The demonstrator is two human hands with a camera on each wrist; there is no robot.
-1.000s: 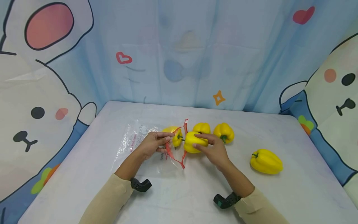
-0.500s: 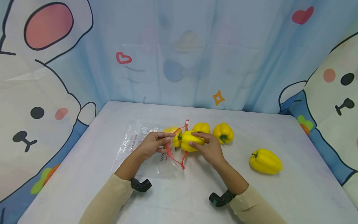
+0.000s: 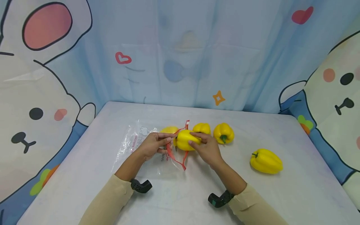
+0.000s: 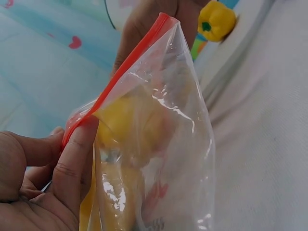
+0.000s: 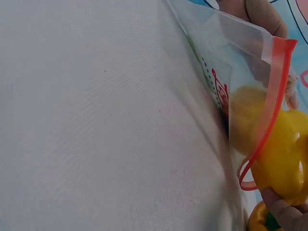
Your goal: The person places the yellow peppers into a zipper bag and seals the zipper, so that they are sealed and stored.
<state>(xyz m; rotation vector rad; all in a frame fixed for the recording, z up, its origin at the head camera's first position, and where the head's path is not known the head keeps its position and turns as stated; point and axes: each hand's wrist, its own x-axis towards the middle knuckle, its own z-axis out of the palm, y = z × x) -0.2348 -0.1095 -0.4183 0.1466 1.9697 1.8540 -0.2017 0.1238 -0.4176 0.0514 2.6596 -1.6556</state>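
Note:
A clear zip bag (image 4: 187, 144) with a red zip edge lies on its side, its mouth spread toward the right. My left hand (image 3: 154, 145) pinches the red edge between thumb and fingers. My right hand (image 3: 208, 150) grips a yellow bell pepper (image 3: 186, 140) at the bag's mouth, its front part within the opening. Inside the bag is another yellow pepper (image 3: 169, 129), partly hidden by the left hand and the held pepper. In the right wrist view the held pepper (image 5: 285, 159) crosses the red zip edge (image 5: 276, 106).
Behind the right hand sit two yellow peppers, one partly covered pepper (image 3: 202, 127) and one with its stem facing forward (image 3: 223, 133). Another pepper (image 3: 266, 161) lies apart at the right. A white cloth covers the table (image 3: 174, 203); a printed curtain (image 3: 180, 62) hangs behind.
My right hand has moved left, carrying the pepper from just outside the bag's mouth into the opening. The left hand keeps its place on the red edge.

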